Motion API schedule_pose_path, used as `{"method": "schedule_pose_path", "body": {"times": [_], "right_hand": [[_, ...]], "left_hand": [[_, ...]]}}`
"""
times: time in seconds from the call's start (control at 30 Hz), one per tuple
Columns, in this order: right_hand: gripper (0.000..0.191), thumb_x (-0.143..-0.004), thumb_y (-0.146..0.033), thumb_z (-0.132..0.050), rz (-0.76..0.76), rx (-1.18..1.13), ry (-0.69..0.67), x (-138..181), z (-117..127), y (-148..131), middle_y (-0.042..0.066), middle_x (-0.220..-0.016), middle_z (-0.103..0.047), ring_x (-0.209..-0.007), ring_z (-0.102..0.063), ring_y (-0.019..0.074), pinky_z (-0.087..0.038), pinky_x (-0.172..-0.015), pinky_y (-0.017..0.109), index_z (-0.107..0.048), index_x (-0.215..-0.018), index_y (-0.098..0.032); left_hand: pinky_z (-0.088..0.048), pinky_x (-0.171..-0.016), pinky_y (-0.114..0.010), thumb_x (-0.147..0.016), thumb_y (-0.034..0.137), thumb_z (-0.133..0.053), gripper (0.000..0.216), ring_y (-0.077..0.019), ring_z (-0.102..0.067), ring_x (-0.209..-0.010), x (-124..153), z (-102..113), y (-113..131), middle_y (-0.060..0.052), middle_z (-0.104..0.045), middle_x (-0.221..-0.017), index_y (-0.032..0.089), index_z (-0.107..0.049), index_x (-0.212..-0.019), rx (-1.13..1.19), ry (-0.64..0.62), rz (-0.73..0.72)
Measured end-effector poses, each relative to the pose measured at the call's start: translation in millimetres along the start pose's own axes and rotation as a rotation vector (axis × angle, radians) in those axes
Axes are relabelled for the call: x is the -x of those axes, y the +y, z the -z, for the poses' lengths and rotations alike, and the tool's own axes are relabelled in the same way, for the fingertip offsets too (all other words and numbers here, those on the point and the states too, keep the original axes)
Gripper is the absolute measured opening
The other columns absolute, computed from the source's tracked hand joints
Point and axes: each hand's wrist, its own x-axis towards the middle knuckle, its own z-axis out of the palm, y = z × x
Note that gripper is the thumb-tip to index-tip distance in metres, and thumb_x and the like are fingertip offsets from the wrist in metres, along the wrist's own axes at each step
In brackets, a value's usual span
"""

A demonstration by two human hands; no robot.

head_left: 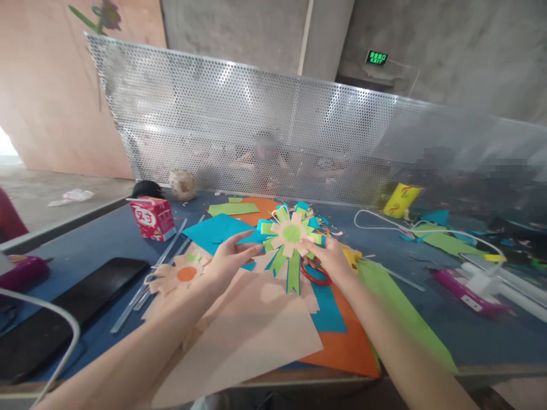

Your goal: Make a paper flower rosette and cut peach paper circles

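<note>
**Bare forearms (pixel 145 347) lead to a paper flower (pixel 293 233) pinched in my right hand (pixel 331 256)**

My right thumb and fingers pinch the paper flower by its right edge, over the middle of the table (pixel 106 239). Its pale face and green centre turn toward me, and green strips backed with blue hang below. My left hand (pixel 231 256) holds its fingers loosely parted just beside the left petals; I cannot tell whether the tips touch them. Just under my right hand shows a red loop (pixel 318 281); whether I hold that too, I cannot tell.

Beneath my hands lie peach sheets (pixel 265 336), with a blue piece (pixel 331 313), an orange sheet (pixel 350 359) and a long green sheet (pixel 401 302) to their right. Beside my left forearm rests a second flower (pixel 187 274), peach with an orange middle. Farther left are clear sticks (pixel 130 302), a black slab (pixel 72 313) and a pink box (pixel 152 218). Beyond everything rises a perforated metal screen (pixel 171 102), a person dimly visible through it.
</note>
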Motion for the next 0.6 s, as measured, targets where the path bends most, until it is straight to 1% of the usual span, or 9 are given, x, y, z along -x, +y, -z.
{"method": "schedule_pose_path", "body": {"times": [0.1,0.27,0.47,0.6], "right_hand": [[0.024,-0.066,-0.040,-0.066,0.001,-0.007,-0.015,0.6,-0.4,-0.1,-0.002,-0.049,-0.059,-0.035,-0.049,0.0122,-0.036,-0.034,0.023,-0.057,-0.067,-0.018],[0.025,-0.067,-0.041,-0.066,0.006,-0.002,-0.012,0.3,-0.1,-0.6,-0.002,-0.048,-0.059,-0.036,-0.049,0.0125,-0.035,-0.035,0.023,-0.057,-0.067,-0.018],[0.023,-0.069,-0.040,-0.065,0.037,0.031,-0.025,1.0,1.1,-1.3,-0.002,-0.050,-0.060,-0.037,-0.050,0.0125,-0.037,-0.037,0.023,-0.058,-0.069,-0.018],[0.023,-0.070,-0.041,-0.064,0.048,0.064,-0.021,1.9,1.4,-1.2,-0.002,-0.050,-0.060,-0.036,-0.049,0.0122,-0.036,-0.036,0.023,-0.059,-0.070,-0.018]], "left_hand": [[-0.048,-0.064,-0.025,-0.065,0.026,-0.072,0.051,-0.0183,-0.066,-0.078,1.2,0.9,0.7,-0.005,-0.071,-0.078,0.015,-0.054,-0.112,-0.035,0.010,-0.037],[-0.048,-0.064,-0.025,-0.067,0.028,-0.070,0.039,-0.0162,-0.066,-0.075,-0.2,4.1,-1.8,-0.004,-0.071,-0.077,0.017,-0.058,-0.102,-0.053,-0.005,-0.061],[-0.048,-0.061,-0.024,-0.065,0.028,-0.071,0.034,-0.0154,-0.067,-0.072,-2.4,4.4,-4.3,-0.003,-0.070,-0.076,0.017,-0.057,-0.094,-0.044,0.013,-0.059],[-0.048,-0.060,-0.024,-0.064,0.028,-0.072,0.032,-0.0156,-0.066,-0.070,-1.9,3.3,-3.8,-0.004,-0.070,-0.074,0.017,-0.058,-0.091,-0.031,0.026,-0.079]]}}
